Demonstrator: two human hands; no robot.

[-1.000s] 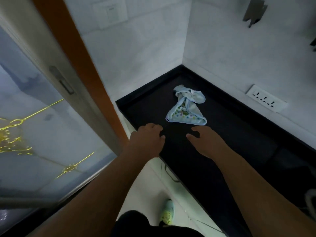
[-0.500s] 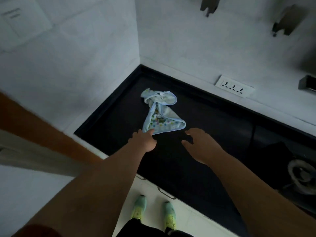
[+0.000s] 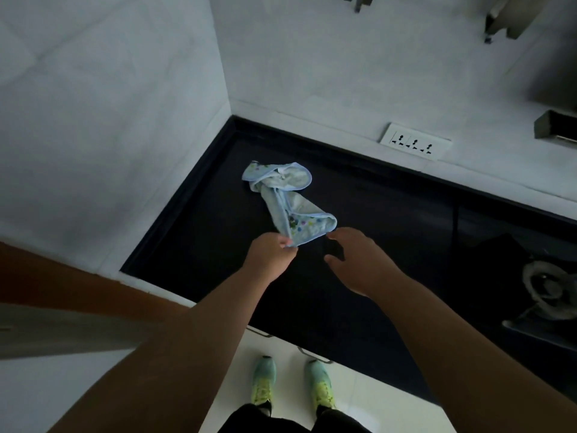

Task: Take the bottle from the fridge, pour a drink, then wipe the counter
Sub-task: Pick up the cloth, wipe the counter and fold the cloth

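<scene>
A person looks down at a black counter (image 3: 359,276) set into a corner of pale tiled walls. A crumpled light-blue cloth (image 3: 287,204) with a dotted print and blue edging lies on the counter near the corner, stretching from the back toward the front edge.

The left hand (image 3: 270,256) reaches over the counter and pinches the near corner of the cloth between thumb and fingertips. The right hand (image 3: 359,260) hovers just beside it to the right, fingers relaxed and loosely spread, holding nothing; one fingertip is near the cloth's near edge, and contact cannot be told.

A white socket strip (image 3: 415,145) sits on the back wall just above the counter. At the far right, a stove burner (image 3: 549,289) is partly visible in shadow. Grey metal fittings (image 3: 502,18) hang high on the back wall.

Below the counter's front edge are white drawer fronts with metal handles (image 3: 313,359). The person's feet stand on the pale floor in green and yellow shoes (image 3: 263,381). An orange-brown panel (image 3: 62,276) crosses the lower left. No bottle is in view.
</scene>
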